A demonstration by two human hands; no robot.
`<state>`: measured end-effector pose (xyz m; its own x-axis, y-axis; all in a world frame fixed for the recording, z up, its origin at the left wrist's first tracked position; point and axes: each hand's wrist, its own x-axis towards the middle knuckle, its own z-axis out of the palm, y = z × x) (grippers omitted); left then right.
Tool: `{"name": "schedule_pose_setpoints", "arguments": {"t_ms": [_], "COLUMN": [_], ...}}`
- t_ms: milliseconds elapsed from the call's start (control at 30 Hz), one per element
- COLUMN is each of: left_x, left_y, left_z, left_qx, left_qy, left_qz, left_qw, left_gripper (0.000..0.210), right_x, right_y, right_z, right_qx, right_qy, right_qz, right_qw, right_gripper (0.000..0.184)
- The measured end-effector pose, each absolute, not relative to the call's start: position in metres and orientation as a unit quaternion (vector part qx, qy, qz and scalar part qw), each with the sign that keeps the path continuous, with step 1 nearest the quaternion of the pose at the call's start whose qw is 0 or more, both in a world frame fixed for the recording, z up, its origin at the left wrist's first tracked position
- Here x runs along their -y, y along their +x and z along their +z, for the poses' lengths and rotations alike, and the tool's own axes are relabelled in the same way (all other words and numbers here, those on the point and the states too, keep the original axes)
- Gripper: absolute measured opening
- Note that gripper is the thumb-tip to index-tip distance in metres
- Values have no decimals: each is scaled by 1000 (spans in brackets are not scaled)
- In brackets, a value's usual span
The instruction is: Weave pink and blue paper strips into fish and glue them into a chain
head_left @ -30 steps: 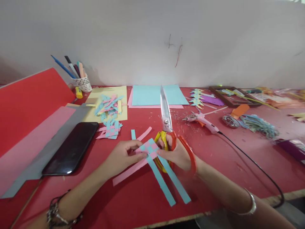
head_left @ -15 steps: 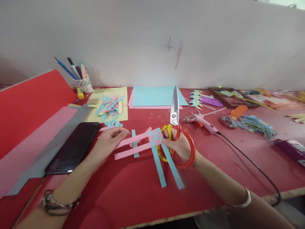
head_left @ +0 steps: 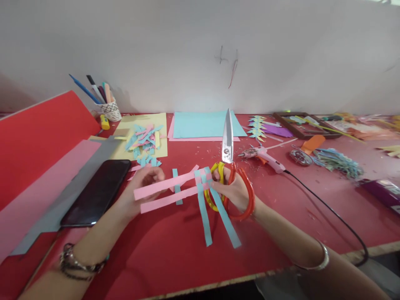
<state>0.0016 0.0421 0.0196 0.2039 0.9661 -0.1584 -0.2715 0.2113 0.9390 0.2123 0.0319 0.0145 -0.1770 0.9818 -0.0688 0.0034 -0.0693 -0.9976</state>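
Paper strips woven into a small checkered square (head_left: 203,178) hang in front of me, pink tails pointing left and blue tails pointing down. My right hand (head_left: 234,189) pinches the weave's right edge between thumb and fingers. Scissors (head_left: 228,143) with yellow and red handles also sit in that hand, blades pointing up. My left hand (head_left: 145,185) is behind the loose ends of the pink tails (head_left: 156,186), its fingers bent and loosely apart; the strips partly hide them. A loose blue strip (head_left: 177,187) and a pink strip (head_left: 189,175) lie just beyond.
A phone (head_left: 96,193) lies left of my left hand. Paper scraps (head_left: 145,139) rest on a yellow sheet, near blue sheets (head_left: 203,125). A pink glue gun (head_left: 265,157) with a cord lies right of the scissors. A pen cup (head_left: 110,110) stands at back left.
My left hand has let go of the upper pink tail and curled behind the strips. Both pink tails now reach farther left, in front of that hand. My right hand barely moved.
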Motion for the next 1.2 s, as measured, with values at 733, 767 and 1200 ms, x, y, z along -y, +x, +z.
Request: {"name": "schedule_pose_setpoints", "arguments": {"t_ms": [733,767,1200], "left_x": [-29,-31,-42], "left_y": [11,4,-77], "left_z": [19,23,12], "left_qx": [-516,-518,-780], "left_qy": [653,674,605], "left_qz": [293,293,161], "left_qw": [471,437,1], "left_gripper": [13,11,33], "right_x": [-28,-28,-32], "right_y": [205,205,207], "right_z": [9,9,6], "right_qx": [496,488,471], "right_qy": [-456,-459,-469], "right_qz": [554,555,527], "right_qw": [489,492,529], "right_gripper": [23,24,22]}}
